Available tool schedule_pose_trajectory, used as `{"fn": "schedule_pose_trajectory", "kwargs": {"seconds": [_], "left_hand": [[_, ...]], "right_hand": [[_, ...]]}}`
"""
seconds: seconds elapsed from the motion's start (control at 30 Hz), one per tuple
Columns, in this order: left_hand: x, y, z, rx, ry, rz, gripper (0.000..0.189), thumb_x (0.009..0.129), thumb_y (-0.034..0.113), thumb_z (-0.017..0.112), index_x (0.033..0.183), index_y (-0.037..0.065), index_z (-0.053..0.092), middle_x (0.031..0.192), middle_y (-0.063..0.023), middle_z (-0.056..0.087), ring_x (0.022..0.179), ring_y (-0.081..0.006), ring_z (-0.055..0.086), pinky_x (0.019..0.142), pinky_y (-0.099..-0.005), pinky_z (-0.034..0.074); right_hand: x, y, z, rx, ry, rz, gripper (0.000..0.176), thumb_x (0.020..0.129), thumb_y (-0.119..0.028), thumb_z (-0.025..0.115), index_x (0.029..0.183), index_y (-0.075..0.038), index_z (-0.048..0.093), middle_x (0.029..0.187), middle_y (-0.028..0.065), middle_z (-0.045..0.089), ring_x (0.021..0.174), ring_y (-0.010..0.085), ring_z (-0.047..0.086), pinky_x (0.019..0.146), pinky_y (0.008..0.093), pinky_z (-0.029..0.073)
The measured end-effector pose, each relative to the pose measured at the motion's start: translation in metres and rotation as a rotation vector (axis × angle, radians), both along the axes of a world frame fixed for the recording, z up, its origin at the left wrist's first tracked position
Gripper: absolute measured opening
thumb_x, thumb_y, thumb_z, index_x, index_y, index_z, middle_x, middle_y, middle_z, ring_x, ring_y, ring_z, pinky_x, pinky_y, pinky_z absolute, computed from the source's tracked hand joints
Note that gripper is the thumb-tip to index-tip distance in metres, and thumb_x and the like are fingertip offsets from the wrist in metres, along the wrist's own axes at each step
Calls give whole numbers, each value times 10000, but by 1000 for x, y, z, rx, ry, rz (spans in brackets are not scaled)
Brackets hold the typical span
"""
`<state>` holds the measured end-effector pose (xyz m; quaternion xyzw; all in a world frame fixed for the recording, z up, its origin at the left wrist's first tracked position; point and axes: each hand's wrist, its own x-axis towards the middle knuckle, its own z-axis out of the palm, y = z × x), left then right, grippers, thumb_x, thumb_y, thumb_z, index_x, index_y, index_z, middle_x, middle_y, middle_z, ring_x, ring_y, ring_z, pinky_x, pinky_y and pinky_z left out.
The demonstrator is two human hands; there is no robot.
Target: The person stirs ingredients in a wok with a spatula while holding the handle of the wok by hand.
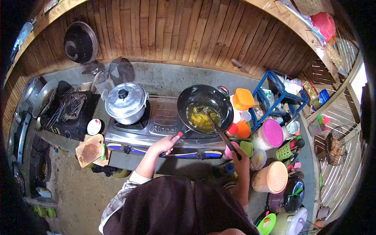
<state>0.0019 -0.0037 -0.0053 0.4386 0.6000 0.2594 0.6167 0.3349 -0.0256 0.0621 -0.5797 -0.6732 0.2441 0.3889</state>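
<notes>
A black wok [184, 103] rests on the right side of the gas stove [160, 117]. Yellow food [201, 119] lies in its bottom in liquid that looks like oil. My left hand [163, 145] is closed around the wok's handle, whose red collar and metal shank show past my fingers. In my right hand [241, 159] is the dark handle of a long spatula [221, 134]; its head sits in the food and its exact shape is partly hidden. On the left burner stands a lidded aluminium pot [125, 102].
Right of the stove crowd an orange container [243, 98], a pink-lidded jar [273, 132], a peach-lidded canister [277, 177] and a blue rack [270, 98]. Left are a cutting board [89, 150] with a green-handled knife [103, 152] and a black grill [70, 113]. A bamboo wall [156, 31] rises behind.
</notes>
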Motion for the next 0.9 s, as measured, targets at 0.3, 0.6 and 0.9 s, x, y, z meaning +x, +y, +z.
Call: {"fn": "schedule_pose_trajectory", "kwargs": {"seconds": [0.3,0.6,0.9], "left_hand": [[0,1,8,-43,45,-3,536,921,430,426,1244,11,343,545,-11,431,402,-97,411,358,-250,351],[-5,3,3,-34,-10,-19,493,920,430,429,1178,12,383,545,-15,429,400,-100,411,355,-251,352],[-7,3,2,-2,11,-24,488,917,437,431,1135,0,411,550,-20,445,399,-102,420,356,-249,352]], "right_hand": [[26,-36,25,-116,-36,-133,282,813,-128,610,1053,20,607,905,100,629,809,141,565,746,274,443],[38,-60,48,-120,-31,-235,235,799,-85,613,1004,32,615,937,152,648,867,218,608,805,324,456],[39,-71,59,-59,17,-276,242,812,-116,625,1011,22,622,781,50,619,712,98,534,653,243,430]]}}
